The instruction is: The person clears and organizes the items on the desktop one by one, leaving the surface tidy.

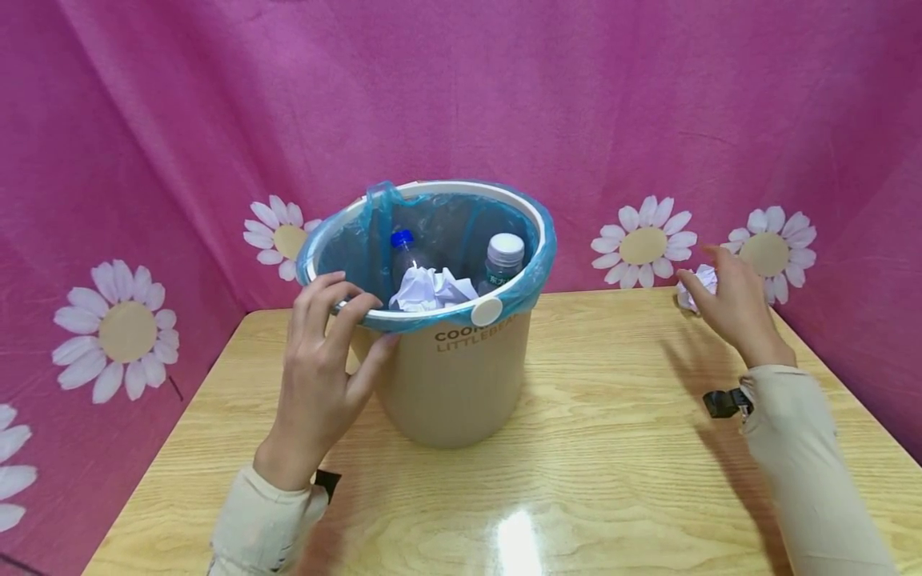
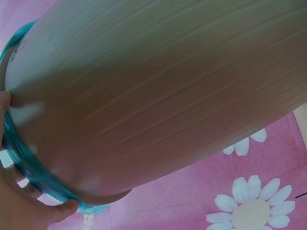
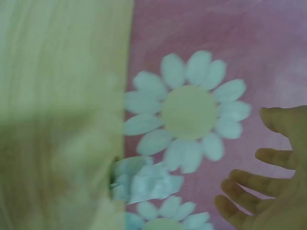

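Observation:
A beige trash bin (image 1: 461, 384) with a white rim and a blue plastic liner (image 1: 542, 280) stands on the table. My left hand (image 1: 317, 368) grips its near left rim, the fingers bent over the edge; in the left wrist view, fingers of the hand (image 2: 24, 206) lie along the liner-covered rim. Inside the bin are crumpled white paper (image 1: 430, 290), a blue-capped bottle (image 1: 402, 248) and a white-capped bottle (image 1: 506, 254). At the far right, my right hand (image 1: 745, 312) reaches over a crumpled paper ball (image 1: 706, 278). Its spread fingers stand apart from the paper ball (image 3: 156, 182) in the right wrist view.
The bin rests on a light wooden table (image 1: 605, 456). Behind it and along both sides hangs a pink cloth (image 1: 461, 96) with large white daisies, close to the table's back edge. The paper ball lies by the back right corner.

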`<state>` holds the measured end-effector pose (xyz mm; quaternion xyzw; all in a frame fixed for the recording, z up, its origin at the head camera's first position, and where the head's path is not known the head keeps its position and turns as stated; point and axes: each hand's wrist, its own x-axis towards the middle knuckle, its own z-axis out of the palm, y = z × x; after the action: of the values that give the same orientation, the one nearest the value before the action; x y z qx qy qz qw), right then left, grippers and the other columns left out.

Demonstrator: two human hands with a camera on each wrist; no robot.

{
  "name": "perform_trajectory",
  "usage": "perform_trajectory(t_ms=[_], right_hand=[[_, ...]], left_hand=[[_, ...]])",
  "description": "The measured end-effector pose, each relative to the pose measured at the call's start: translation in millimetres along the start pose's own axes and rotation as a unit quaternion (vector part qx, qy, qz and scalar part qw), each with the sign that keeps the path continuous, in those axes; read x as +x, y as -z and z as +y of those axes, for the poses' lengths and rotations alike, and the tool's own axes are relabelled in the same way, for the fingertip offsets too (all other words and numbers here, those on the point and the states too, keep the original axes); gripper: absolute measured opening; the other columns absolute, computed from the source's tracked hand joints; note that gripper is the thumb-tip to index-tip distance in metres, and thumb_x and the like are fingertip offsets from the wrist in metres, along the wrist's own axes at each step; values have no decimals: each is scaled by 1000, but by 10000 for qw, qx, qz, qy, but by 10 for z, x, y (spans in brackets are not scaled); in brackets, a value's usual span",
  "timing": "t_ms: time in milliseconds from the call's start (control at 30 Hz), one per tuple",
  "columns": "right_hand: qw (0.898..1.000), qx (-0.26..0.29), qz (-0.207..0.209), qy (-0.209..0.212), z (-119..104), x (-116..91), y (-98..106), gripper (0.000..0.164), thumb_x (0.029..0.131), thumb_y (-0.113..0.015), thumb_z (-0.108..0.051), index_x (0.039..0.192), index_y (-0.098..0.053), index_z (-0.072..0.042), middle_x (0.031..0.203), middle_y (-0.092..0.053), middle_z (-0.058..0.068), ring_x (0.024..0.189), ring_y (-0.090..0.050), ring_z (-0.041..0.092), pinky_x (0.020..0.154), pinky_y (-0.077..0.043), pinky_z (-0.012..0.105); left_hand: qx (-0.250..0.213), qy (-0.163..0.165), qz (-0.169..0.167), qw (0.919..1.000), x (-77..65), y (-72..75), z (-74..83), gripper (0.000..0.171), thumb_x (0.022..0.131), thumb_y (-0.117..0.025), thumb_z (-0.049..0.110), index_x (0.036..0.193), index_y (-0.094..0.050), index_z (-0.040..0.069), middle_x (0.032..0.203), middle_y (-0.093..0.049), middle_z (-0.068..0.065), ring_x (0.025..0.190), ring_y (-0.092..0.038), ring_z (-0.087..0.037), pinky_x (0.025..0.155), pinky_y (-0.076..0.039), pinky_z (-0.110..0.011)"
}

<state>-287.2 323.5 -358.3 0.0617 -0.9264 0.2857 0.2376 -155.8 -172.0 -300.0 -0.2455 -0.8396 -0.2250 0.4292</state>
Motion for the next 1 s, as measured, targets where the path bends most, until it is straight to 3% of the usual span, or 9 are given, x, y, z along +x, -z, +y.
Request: perform_trajectory(t_ms=[233, 500, 667, 867, 1000], right_hand=[[9997, -168, -143, -79, 330, 8, -195, 56, 95, -62, -17, 136, -41, 15, 121, -50, 44, 108, -46, 61, 92, -33, 67], [9979, -238, -556, -235, 493, 10, -285, 61, 97, -60, -23, 142, -38, 12, 130, -46, 44, 119, -40, 63, 104, -20, 69], [9956, -295, -821, -337, 616, -25, -324, 63, 102, -53, -33, 144, -37, 10, 125, -45, 48, 115, -40, 64, 98, -25, 72], [9890, -341, -1337, -527, 752, -53, -371, 63, 102, -54, -27, 149, -28, 6, 129, -40, 48, 117, -39, 63, 98, -30, 74], [9879, -267, -1445, -486, 795, -55, -384, 63, 101, -57, -23, 149, -29, 7, 131, -40, 48, 120, -38, 63, 99, -30, 73]], left_hand=[[38, 6, -41, 10000, -10, 15, 2, 52, 100, -44, 56, 119, -61, 11, 128, -53, -17, 136, -40, -32, 110, -36, -58], [72, 7, -32, 10000, -11, 37, 2, 52, 101, -44, 56, 120, -61, 10, 128, -53, -17, 136, -40, -32, 110, -36, -58], [59, -34, -6, 10000, -3, 34, -3, 50, 101, -46, 54, 119, -61, 10, 127, -53, -17, 136, -40, -32, 111, -35, -57], [-16, -105, 48, 9999, 3, 3, -11, 48, 100, -48, 53, 119, -61, 10, 126, -53, -17, 135, -41, -33, 111, -35, -57], [-89, -126, 96, 9998, 9, -17, -19, 47, 100, -49, 53, 118, -61, 11, 125, -54, -17, 134, -41, -33, 111, -34, -56]])
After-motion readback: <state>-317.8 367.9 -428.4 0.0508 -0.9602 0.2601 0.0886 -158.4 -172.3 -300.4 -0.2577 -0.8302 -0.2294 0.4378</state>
